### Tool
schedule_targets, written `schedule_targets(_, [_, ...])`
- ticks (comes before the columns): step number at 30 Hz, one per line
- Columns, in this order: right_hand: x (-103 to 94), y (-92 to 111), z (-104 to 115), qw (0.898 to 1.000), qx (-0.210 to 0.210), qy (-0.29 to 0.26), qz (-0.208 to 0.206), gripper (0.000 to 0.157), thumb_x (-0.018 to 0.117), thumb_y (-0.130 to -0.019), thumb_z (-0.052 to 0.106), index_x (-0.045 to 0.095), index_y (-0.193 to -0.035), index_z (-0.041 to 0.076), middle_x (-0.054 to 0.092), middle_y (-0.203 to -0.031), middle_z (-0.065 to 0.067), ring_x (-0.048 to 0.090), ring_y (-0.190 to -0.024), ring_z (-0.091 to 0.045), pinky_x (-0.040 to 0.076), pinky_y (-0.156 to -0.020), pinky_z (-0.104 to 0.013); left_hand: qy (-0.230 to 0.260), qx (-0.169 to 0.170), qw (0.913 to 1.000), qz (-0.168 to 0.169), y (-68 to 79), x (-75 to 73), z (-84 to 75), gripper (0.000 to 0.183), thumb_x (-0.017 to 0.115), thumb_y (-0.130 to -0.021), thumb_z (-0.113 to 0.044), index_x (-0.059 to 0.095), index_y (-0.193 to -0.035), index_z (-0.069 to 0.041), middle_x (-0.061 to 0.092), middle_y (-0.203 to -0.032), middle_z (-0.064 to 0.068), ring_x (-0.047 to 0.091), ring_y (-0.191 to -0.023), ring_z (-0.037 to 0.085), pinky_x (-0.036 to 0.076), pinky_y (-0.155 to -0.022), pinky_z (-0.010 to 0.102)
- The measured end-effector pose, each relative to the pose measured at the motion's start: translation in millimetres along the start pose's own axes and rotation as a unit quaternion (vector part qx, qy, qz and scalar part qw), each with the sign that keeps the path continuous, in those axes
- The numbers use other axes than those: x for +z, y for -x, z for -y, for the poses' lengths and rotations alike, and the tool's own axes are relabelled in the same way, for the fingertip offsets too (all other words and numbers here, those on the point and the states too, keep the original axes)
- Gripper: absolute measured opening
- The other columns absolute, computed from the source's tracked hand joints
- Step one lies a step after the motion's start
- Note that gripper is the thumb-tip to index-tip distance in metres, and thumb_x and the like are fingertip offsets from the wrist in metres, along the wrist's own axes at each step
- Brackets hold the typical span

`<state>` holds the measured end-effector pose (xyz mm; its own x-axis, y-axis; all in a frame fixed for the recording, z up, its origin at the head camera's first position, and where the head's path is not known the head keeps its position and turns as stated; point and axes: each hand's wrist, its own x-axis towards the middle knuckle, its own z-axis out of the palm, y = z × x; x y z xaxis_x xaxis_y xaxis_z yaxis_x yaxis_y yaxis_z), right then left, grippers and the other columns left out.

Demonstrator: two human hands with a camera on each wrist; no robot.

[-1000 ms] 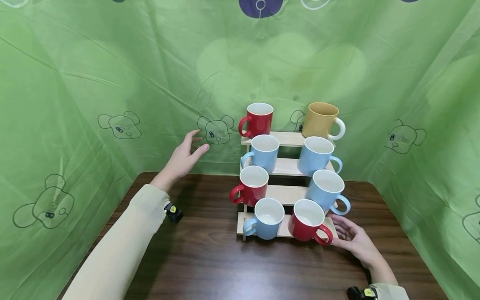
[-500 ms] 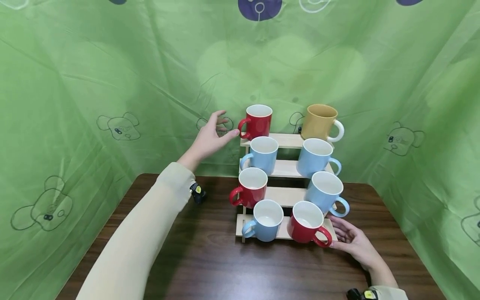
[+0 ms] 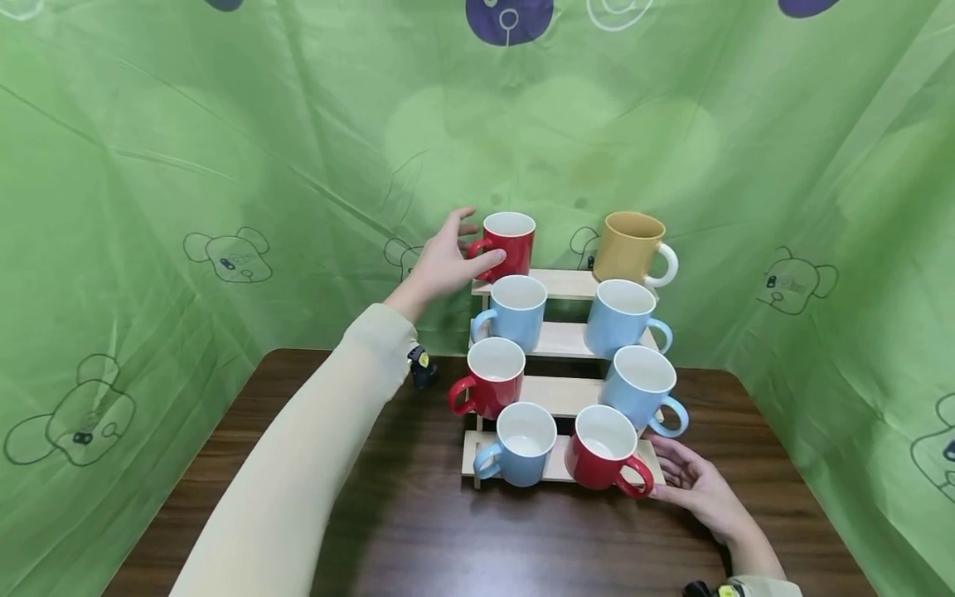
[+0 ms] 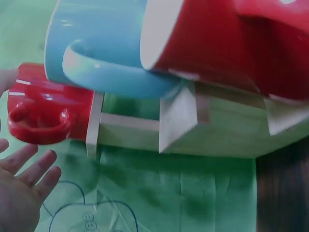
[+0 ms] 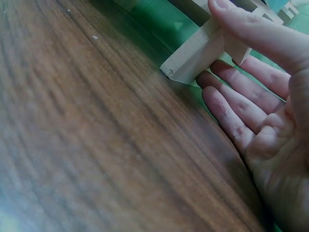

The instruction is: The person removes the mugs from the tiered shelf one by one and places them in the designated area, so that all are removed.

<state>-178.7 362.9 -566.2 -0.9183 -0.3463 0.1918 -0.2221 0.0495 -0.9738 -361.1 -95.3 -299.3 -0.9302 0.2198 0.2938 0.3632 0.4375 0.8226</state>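
Note:
A stepped wooden rack (image 3: 570,396) carries two mugs on each tier. My left hand (image 3: 440,264) reaches to the red mug (image 3: 520,247) on the top tier's left, thumb in front and fingers by the handle side. In the left wrist view the fingers (image 4: 34,166) are spread and apart from that red mug (image 4: 48,94). Low on the right, my right hand (image 3: 703,491) holds the rack's bottom end, beside the front red mug (image 3: 597,452). Seen from the right wrist, the thumb and fingers lie on either side of the rack's wooden end (image 5: 198,55).
A yellow mug (image 3: 625,249) with a white handle stands at the top right. Blue mugs (image 3: 521,313) and another red mug (image 3: 496,381) fill the lower tiers. Green patterned cloth (image 3: 336,124) hangs behind the brown wooden table (image 3: 418,497).
My left hand has moved right, from beside the rack up to the top red mug. My right hand has stayed at the rack's lower right end.

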Motion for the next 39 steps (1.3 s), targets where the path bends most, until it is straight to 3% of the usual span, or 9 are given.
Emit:
schedule_targets(15, [0.0,-0.2,1.3,0.999,-0.011,-0.024,0.021,0.068,0.069,-0.095,-0.019,0.039,-0.156,-0.015,0.071,-0.142,0.006,0.069,-0.126,-0.008,0.059,-0.098,-0.025,0.022,-0.02,0.9995,-0.015,-15.7,20.1,-5.9,0.099,0.089,-0.093,-0.037,0.029,-0.17,-0.02,0.057,-0.156,0.01,0.057,-0.14,0.028,0.054,-0.111,0.048])
schedule_targets(25, [-4.4,1.0,4.3,1.0,-0.016,-0.008,0.022,0.068,0.068,-0.095,-0.02,0.037,-0.156,-0.017,0.069,-0.143,0.01,0.068,-0.127,-0.006,0.059,-0.097,-0.025,-0.003,-0.021,0.9997,-0.014,-20.7,25.9,-11.9,0.096,0.088,-0.094,-0.036,0.031,-0.17,-0.017,0.058,-0.154,0.011,0.058,-0.138,0.029,0.053,-0.112,0.048])
schedule_targets(39, [-1.8,0.9,5.9,0.999,-0.009,-0.013,0.028,0.068,0.068,-0.097,-0.018,0.038,-0.157,-0.014,0.07,-0.142,0.008,0.068,-0.127,-0.007,0.06,-0.096,-0.025,0.018,-0.033,0.9989,-0.03,-18.4,27.1,-11.8,0.091,0.09,-0.093,-0.031,0.038,-0.167,-0.02,0.059,-0.152,0.007,0.059,-0.136,0.027,0.055,-0.11,0.046])
